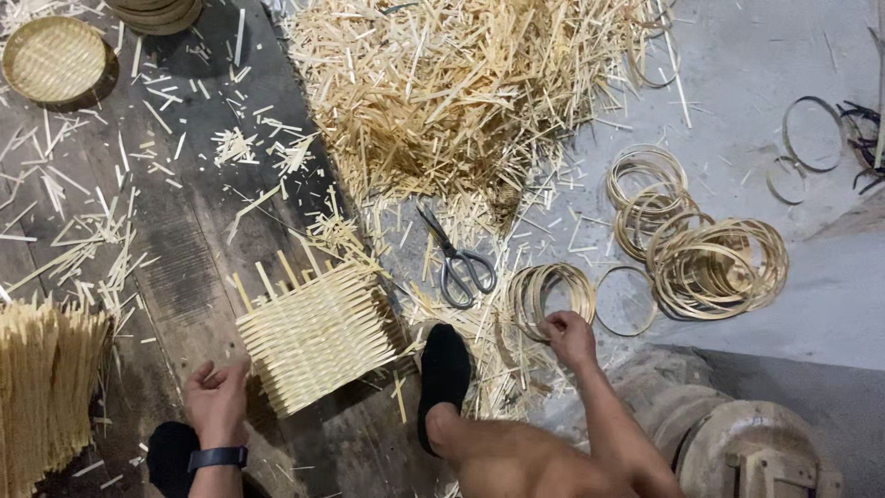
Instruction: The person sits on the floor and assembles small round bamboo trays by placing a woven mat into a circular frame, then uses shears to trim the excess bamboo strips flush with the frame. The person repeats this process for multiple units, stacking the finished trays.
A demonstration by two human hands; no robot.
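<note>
Left hand (217, 398) grip released beside square woven bamboo mat (313, 337), right hand (569, 337) pinching thin round hoops (550, 295)

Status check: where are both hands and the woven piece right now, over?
Left hand open, beside the woven bamboo mat stack. Right hand on the near bundle of bamboo rings. Scissors lie between, amid strip offcuts.

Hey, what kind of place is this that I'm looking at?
Probably a bamboo basket-weaving workshop, with work done on the floor. A stack of woven mats lies by the left hand, the right hand reaches bamboo hoops, and scissors lie beside a big pile of offcut strips.
</note>
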